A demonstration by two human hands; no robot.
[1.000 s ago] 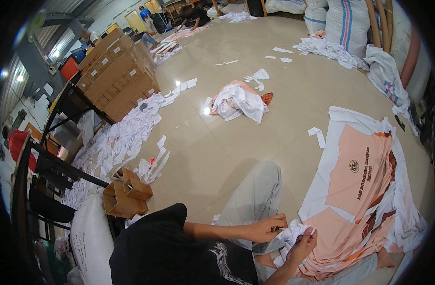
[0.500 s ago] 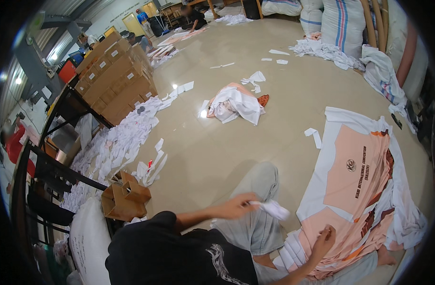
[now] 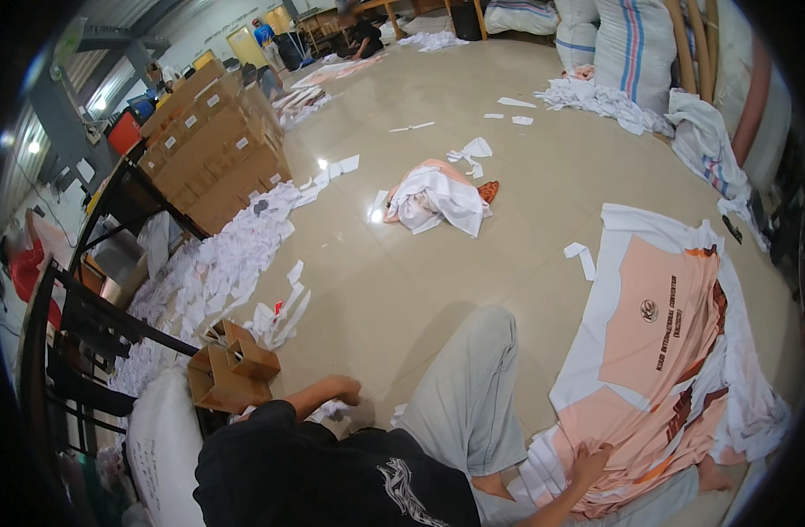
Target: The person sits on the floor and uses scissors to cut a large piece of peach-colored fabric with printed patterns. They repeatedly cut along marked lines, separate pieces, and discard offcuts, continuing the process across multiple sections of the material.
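Observation:
My left hand [image 3: 341, 389] is out to the left, low over the floor beside my bent knee. White fabric scraps [image 3: 332, 409] show just under it, and its fingers are too small and foreshortened to read. My right hand [image 3: 591, 461] rests at the near end of the peach printed fabric sheet [image 3: 656, 307], its fingers bent together on the cloth. This sheet has white margins and dark printing, and it lies spread over the floor and my right leg, with bunched folds along its right side.
A crumpled white and peach fabric bundle [image 3: 433, 198] lies ahead on the floor. A brown open box [image 3: 231, 369] stands left, near a long heap of white scraps [image 3: 218, 263] and stacked cartons [image 3: 213, 149]. White sacks [image 3: 633, 53] stand far right; another person [image 3: 363, 39] sits far back.
My left hand has swung left from above my knee to low over the floor, and the white scrap it held has left the knee area. My right hand has lowered onto the peach fabric.

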